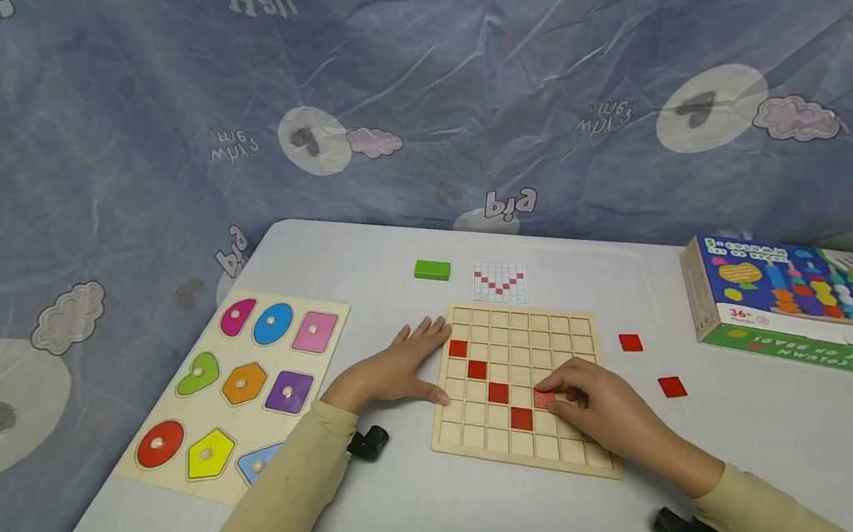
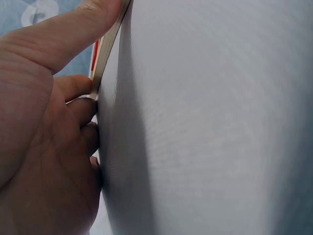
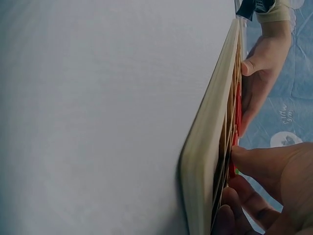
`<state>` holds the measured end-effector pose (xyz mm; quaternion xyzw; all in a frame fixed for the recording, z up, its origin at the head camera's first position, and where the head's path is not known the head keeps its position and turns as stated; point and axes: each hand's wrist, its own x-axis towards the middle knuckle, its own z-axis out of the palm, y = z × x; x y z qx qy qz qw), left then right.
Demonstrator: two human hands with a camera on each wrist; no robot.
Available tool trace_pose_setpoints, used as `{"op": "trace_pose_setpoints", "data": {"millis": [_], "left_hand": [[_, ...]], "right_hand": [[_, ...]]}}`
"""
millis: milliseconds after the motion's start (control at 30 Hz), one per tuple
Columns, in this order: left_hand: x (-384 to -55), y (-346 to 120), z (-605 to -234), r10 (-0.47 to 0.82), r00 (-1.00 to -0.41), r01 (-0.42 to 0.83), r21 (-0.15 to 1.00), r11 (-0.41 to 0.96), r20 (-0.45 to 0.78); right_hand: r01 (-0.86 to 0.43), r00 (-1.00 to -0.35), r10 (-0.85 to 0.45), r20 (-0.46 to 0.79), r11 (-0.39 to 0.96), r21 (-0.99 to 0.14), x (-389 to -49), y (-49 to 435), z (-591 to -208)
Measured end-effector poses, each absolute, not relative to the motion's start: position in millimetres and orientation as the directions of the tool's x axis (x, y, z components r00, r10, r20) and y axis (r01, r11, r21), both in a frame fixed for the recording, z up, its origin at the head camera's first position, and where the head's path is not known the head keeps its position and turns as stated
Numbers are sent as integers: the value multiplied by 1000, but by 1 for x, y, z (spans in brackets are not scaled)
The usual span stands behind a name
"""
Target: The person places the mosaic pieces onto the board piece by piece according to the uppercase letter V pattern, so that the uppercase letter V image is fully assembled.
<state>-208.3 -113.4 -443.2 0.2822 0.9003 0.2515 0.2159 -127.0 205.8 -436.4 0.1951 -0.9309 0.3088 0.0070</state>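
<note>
A wooden grid board (image 1: 478,437) lies on the table, with several red square tiles (image 1: 498,393) set in its cells in a slanting line. My right hand (image 1: 595,395) is over the board's right half and pinches another red tile (image 1: 543,399) between thumb and fingers, right at a cell. In the right wrist view that hand (image 3: 266,181) reaches over the board's edge. My left hand (image 1: 397,368) rests by the board's left edge, fingers spread, thumb and fingertips against the rim. The left wrist view shows its palm (image 2: 44,122) beside the board's side.
Two loose red tiles (image 1: 631,343) lie right of the board. Behind it are a pattern card (image 1: 499,282) with a red V and a green block (image 1: 432,270). A shape puzzle (image 1: 205,321) lies left; a toy box (image 1: 797,295) stands at the right.
</note>
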Motion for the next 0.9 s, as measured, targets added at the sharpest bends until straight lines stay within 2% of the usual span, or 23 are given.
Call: {"op": "trace_pose_setpoints", "data": {"millis": [900], "left_hand": [[-209,-114,-445,613,-750,397,572,718,-248]], "right_hand": [[-358,-922,-376,90,742,-567,-129,206,-436]]}}
